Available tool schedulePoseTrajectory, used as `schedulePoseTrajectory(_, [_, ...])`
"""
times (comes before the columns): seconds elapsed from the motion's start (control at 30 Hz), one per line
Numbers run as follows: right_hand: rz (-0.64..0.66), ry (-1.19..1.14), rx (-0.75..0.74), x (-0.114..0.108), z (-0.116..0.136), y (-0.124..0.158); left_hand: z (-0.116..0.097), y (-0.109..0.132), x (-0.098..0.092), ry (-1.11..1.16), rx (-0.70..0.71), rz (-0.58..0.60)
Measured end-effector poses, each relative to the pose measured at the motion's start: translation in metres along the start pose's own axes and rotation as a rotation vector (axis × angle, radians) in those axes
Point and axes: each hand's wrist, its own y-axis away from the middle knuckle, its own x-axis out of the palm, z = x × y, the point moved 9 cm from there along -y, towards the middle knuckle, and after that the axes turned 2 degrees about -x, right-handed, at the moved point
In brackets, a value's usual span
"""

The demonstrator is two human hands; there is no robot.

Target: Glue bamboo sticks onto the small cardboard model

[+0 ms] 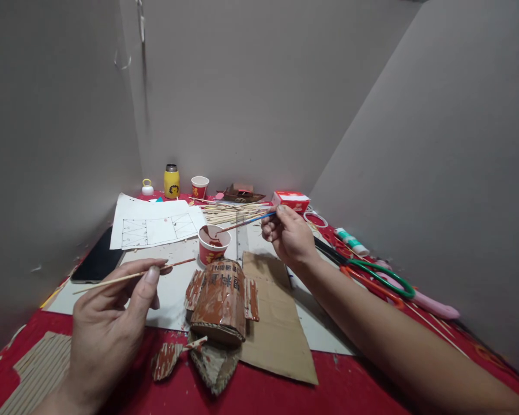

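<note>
Between finger and thumb, my left hand (116, 314) pinches a thin wooden stick (112, 281) whose right end is coated reddish brown. My right hand (292, 233) grips a slim blue-handled paintbrush (253, 219), its tip over the mouth of a red and white paper cup (213, 255) with brown paint inside. In front of the cup sits a cardboard boat model (220, 300), curved on top and partly painted brown, printed characters still showing. A painted cardboard piece (166, 360) lies at its lower left. Neither hand touches the model.
Behind lie wooden sticks (229, 213), a drawn plan (155, 225), a yellow bottle (172, 183), another paper cup (199, 187), a small model boat (241, 193) and a red box (291, 200). Green-handled scissors (384, 276) rest at right, a black phone (96, 259) at left, flat cardboard (277, 323) beside the model.
</note>
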Motion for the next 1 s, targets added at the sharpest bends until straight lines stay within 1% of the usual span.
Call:
schedulePoseTrajectory(0.2, [0.046, 0.006, -0.079, 0.004, 0.009, 0.002, -0.006, -0.001, -0.001, -0.091, 0.028, 0.009])
schedulePoseTrajectory(0.4, [0.096, 0.027, -0.148, 0.01, 0.024, 0.007, -0.003, -0.001, -0.001, -0.17, 0.025, 0.031])
schedulePoseTrajectory(0.57, [0.112, 0.04, -0.205, 0.011, 0.032, 0.01, -0.002, -0.001, -0.003, -0.208, 0.027, 0.017])
schedulePoseTrajectory(0.77, [0.148, 0.101, -0.209, 0.012, 0.029, 0.011, 0.002, 0.0, -0.007, -0.254, -0.014, 0.003])
schedulePoseTrajectory(0.87, [0.162, 0.088, -0.219, 0.015, 0.037, 0.013, 0.002, 0.0, -0.008, -0.247, -0.018, -0.004])
schedulePoseTrajectory(1.0, [0.182, 0.083, -0.215, 0.023, 0.049, 0.019, 0.0, 0.002, -0.006, -0.179, -0.006, 0.014])
